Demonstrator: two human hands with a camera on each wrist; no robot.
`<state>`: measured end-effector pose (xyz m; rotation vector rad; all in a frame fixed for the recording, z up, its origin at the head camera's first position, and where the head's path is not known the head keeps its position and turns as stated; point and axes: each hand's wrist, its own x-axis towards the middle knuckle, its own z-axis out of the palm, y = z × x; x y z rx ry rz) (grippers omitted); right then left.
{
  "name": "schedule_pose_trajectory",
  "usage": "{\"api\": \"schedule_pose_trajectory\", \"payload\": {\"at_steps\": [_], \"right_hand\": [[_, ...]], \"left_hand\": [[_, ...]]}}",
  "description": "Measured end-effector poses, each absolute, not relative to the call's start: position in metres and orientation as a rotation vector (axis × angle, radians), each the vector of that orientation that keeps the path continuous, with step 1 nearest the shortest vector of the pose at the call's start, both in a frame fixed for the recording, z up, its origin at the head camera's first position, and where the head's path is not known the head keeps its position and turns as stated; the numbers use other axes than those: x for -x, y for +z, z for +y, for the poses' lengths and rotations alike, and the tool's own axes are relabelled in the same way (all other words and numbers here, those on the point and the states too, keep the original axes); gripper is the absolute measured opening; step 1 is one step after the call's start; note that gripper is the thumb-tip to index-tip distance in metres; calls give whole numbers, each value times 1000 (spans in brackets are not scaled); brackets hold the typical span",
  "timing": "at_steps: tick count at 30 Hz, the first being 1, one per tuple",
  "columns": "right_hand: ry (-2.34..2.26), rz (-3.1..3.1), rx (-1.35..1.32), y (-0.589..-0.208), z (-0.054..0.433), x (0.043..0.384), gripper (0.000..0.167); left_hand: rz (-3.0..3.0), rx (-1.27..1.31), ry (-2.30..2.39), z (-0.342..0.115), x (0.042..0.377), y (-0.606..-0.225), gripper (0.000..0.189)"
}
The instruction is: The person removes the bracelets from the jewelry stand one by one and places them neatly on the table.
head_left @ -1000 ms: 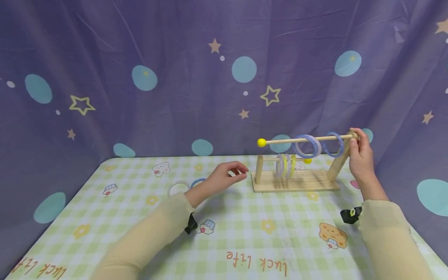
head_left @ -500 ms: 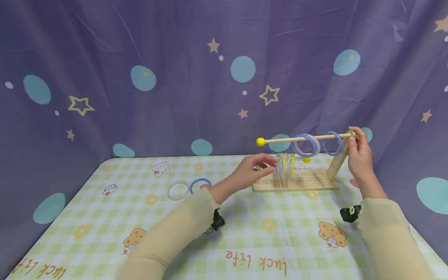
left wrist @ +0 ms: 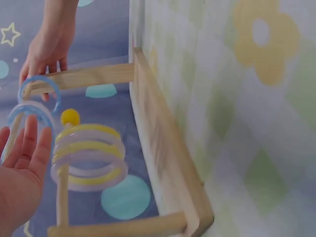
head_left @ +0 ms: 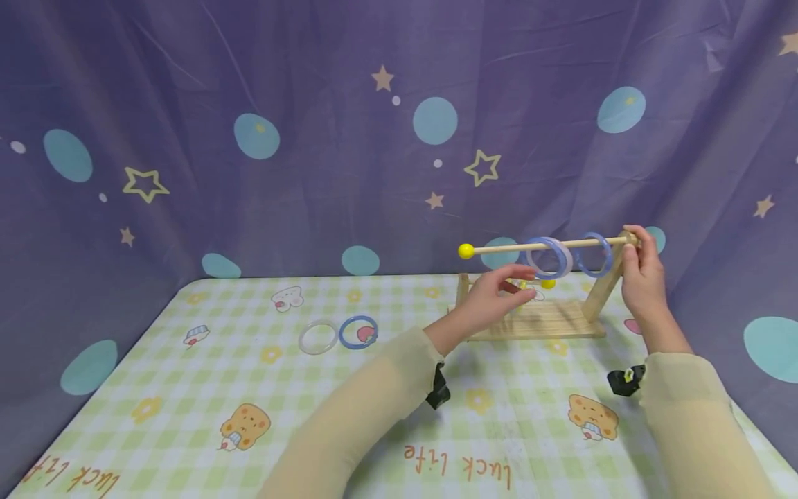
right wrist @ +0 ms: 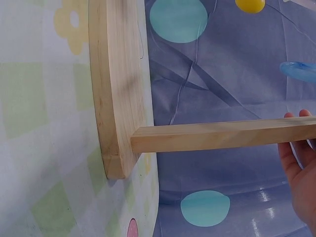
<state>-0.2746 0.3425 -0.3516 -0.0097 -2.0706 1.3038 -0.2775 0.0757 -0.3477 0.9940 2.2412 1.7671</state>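
Observation:
A wooden bangle stand has a long upper rod and a shorter lower rod. My right hand grips the top of its tall post. My left hand reaches across the lower rod, fingers extended and parted, holding nothing. Its fingertips overlap the nearest blue bangle on the upper rod in the left wrist view. Another blue bangle hangs closer to the tall post. Several yellow and pale lilac bangles sit on the lower rod, mostly hidden behind my left hand in the head view.
A clear bangle and a blue bangle lie on the checked tablecloth, left of the stand. Yellow balls cap the upper rod and lower rod. A purple curtain stands behind the table and at its sides.
My left hand has moved right, from left of the stand, past the short post to in front of the lower bangles. My right hand stays on the tall post.

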Motion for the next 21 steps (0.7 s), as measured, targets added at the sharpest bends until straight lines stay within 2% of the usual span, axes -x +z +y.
{"api": "schedule_pose_trajectory", "payload": {"at_steps": [11,21], "right_hand": [[1313,-2052,-16,-341,331,262,35],[1306,-2050,-26,-339,329,260,34]], "left_hand": [[2116,-919,2018,108,277,-357,47],[2117,-986,1977,119,277,-361,48]]}}
